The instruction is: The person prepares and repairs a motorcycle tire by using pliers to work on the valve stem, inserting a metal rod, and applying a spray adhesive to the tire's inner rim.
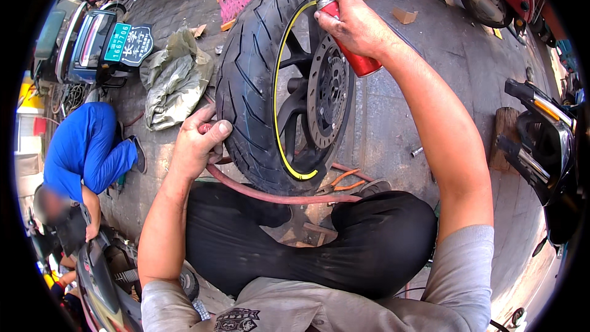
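Observation:
Between my knees a black motorcycle tyre [246, 92] stands upright on its wheel. The dark spoked wheel has a yellow stripe [277, 104] around its rim and a perforated brake disc [319, 95]. My right hand [353, 21] is closed around a red spray can [364, 65]. The can is tilted, its silver top close to the upper rim edge. At the tyre's left side my left hand [200, 141] is closed on a reddish rubber hose [264, 196]. The hose curves below the tyre toward my right foot; its end is mostly hidden by my fingers.
Orange-handled pliers [344, 181] lie just below the wheel. Left of the tyre are a crumpled grey-green sheet [178, 80] and, beyond it, a parked scooter [89, 43]. A person in blue [83, 141] crouches at far left. A wooden block [505, 138] stands right, beside motorcycle parts.

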Demonstrator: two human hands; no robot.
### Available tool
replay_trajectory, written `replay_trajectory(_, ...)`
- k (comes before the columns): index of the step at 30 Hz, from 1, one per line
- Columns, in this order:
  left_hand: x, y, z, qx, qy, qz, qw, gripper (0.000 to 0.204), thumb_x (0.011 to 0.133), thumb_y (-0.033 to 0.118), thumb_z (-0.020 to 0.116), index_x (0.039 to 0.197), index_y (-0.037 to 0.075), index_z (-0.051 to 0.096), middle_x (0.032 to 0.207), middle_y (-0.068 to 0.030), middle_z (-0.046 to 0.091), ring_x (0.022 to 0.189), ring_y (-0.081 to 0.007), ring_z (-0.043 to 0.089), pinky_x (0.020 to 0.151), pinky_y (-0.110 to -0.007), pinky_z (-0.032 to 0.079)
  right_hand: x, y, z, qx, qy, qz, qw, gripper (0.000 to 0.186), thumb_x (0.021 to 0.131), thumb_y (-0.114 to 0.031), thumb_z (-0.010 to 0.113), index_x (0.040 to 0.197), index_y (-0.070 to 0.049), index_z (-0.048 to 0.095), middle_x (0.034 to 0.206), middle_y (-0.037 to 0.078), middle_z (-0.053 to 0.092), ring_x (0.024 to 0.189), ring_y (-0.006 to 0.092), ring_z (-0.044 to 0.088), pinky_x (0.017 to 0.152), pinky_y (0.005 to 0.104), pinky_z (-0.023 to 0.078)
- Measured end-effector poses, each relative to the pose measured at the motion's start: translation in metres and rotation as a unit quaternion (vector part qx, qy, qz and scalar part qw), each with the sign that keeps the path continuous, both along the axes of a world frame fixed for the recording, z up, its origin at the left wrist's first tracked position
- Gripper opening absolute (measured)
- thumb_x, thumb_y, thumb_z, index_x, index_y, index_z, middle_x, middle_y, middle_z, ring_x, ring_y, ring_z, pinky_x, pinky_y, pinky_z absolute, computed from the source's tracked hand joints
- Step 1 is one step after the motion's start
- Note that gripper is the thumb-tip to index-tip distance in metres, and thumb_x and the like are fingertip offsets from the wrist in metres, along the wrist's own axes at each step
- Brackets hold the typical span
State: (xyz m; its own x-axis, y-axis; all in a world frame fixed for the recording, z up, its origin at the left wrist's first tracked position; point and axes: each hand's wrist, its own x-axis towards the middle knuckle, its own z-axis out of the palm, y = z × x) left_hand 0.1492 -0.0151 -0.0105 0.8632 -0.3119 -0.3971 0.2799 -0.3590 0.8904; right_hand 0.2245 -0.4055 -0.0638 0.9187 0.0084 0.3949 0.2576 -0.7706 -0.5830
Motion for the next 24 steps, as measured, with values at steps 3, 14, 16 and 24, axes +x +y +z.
replay_trajectory(3, 0.000, 0.001, -0.004, 0.005, -0.006, -0.006, 1.000, 0.067, 0.095, 0.036, 0.085, 0.140, -0.006, 0.059, 0.064, 0.0055, 0.048, 0.049, -0.0050, 0.042, 0.043, -0.026, 0.030, -0.020, 0.012, 0.011, -0.008, -0.028, 0.021, 0.999, 0.061, 0.104, -0.041, 0.066, 0.156, -0.016, 0.049, 0.129, 0.033, 0.065, 0.121, 0.0466, 0.069, 0.107, 0.0524, 0.055)
replay_trajectory(14, 0.008, -0.002, -0.008, -0.028, -0.018, -0.010, 0.999, 0.044, 0.103, 0.050, 0.075, 0.096, 0.010, 0.060, 0.066, 0.0023, 0.048, 0.044, -0.0087, 0.039, 0.042, -0.027, 0.032, -0.146, 0.095, 0.041, -0.040, 0.037, 0.073, 0.996, 0.062, 0.104, -0.039, 0.066, 0.155, -0.009, 0.047, 0.123, 0.034, 0.068, 0.116, 0.0494, 0.070, 0.101, 0.0544, 0.059)
replay_trajectory(16, 0.002, -0.003, -0.007, -0.034, -0.013, 0.005, 0.999, 0.045, 0.102, 0.052, 0.075, 0.091, 0.012, 0.058, 0.065, 0.0029, 0.048, 0.044, -0.0086, 0.038, 0.042, -0.027, 0.032, -0.161, 0.106, 0.031, -0.041, 0.051, 0.063, 0.996, 0.062, 0.104, -0.039, 0.067, 0.155, -0.010, 0.047, 0.123, 0.035, 0.066, 0.116, 0.0500, 0.070, 0.100, 0.0547, 0.059)
replay_trajectory(24, 0.003, 0.009, -0.014, -0.055, 0.005, 0.014, 0.998, 0.047, 0.101, 0.053, 0.077, 0.095, 0.008, 0.062, 0.065, 0.0012, 0.050, 0.044, -0.0100, 0.040, 0.043, -0.028, 0.032, -0.199, 0.103, 0.017, -0.016, 0.100, 0.097, 0.990, 0.060, 0.105, -0.033, 0.068, 0.157, -0.015, 0.044, 0.124, 0.029, 0.062, 0.114, 0.0475, 0.068, 0.099, 0.0525, 0.058)
